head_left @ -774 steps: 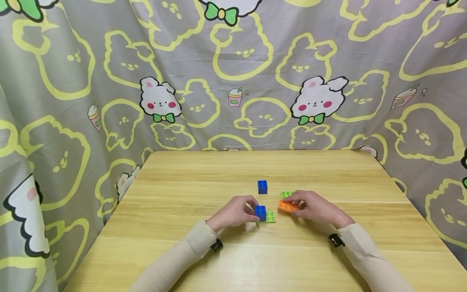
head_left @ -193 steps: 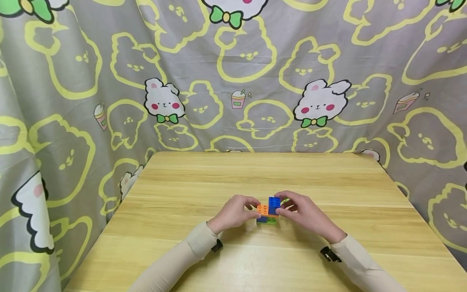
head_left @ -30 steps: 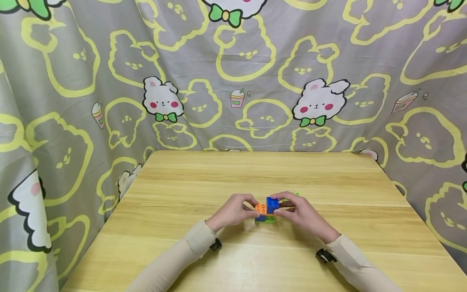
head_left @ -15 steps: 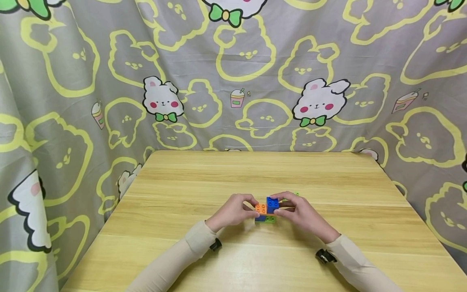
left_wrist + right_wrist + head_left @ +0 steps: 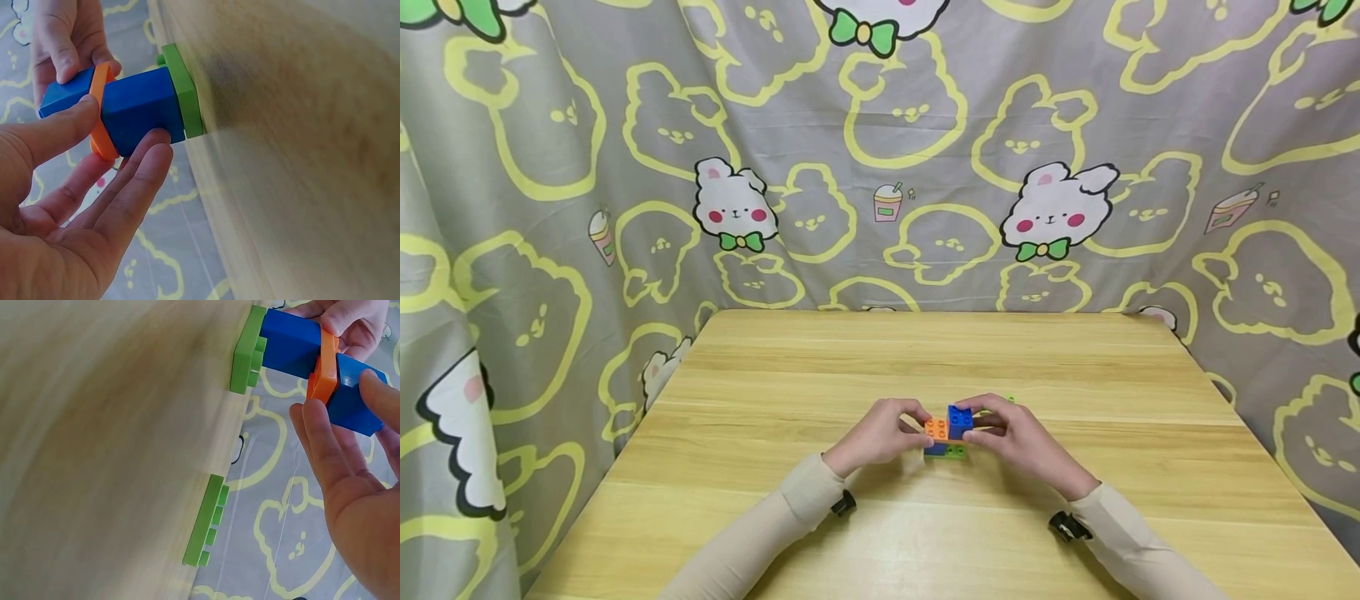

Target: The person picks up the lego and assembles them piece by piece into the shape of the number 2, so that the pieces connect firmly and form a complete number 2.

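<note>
Held both our hands just below centre of head view, near each other, fingertips facing inward. Our left forearm (image 5: 760, 533) slanted up from bottom edge, left of centre; our right forearm (image 5: 1138, 533) slanted up from lower right. Our left hand (image 5: 880, 435) pinched, index arched above thumb; our right hand (image 5: 1026, 440) pinched too, index reaching leftward. Left wrist view, lower left: our left thumb (image 5: 59, 130) opposed fingers (image 5: 140, 187). Right wrist view, right side: our right thumb (image 5: 381, 400) bent inward.
</note>
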A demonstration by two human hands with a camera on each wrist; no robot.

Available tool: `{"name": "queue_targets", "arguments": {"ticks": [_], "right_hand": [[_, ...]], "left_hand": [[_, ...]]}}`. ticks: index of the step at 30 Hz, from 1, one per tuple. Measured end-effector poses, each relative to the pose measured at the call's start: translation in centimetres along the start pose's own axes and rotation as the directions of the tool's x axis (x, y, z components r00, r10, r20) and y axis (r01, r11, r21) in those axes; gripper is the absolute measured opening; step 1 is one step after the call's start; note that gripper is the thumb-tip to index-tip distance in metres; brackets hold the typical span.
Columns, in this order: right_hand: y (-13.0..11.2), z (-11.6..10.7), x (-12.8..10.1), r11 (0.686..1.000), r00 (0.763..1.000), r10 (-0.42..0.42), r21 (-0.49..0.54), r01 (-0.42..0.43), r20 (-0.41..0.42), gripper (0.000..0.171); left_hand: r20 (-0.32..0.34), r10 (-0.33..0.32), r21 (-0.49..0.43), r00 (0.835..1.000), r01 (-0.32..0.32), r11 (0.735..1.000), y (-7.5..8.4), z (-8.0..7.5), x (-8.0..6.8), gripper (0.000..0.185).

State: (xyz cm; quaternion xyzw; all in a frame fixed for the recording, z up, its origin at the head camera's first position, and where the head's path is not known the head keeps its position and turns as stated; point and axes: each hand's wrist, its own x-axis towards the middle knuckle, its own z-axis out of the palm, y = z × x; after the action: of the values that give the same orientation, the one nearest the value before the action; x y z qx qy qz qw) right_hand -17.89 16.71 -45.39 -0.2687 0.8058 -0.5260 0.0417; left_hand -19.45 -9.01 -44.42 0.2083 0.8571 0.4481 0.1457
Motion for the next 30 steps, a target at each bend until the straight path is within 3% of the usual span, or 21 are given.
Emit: {"name": "queue_targets", "arguments": {"ticks": [9, 18, 30], "right_hand": [[-0.03, -0.03, 0.07, 0.999, 1.000, -0.008, -0.036, 0.007, -0.008, 0.037], [-0.14, -0.04, -0.02, 1.000, 1.000, 0.003, -0.002, -0.003, -0.006, 0.037], [-0.26, -0.18, 0.09, 0.998, 1.000, 0.015, -0.060, -0.014, 0.013, 0.035]], "left_hand": [[0.002, 0.004, -0.007, 1.000, -0.004, 1.000, -0.06, 0.02, -0.02, 0.019], [0.004, 0.012, -0.003, 1.000, -0.012, 1.000, -0.01, -0.04, 0.10, 0.020], [0.002, 0.007, -0.004, 1.000, -0.007, 1.000, -0.14, 0.01, 0.15, 0.019]]}}
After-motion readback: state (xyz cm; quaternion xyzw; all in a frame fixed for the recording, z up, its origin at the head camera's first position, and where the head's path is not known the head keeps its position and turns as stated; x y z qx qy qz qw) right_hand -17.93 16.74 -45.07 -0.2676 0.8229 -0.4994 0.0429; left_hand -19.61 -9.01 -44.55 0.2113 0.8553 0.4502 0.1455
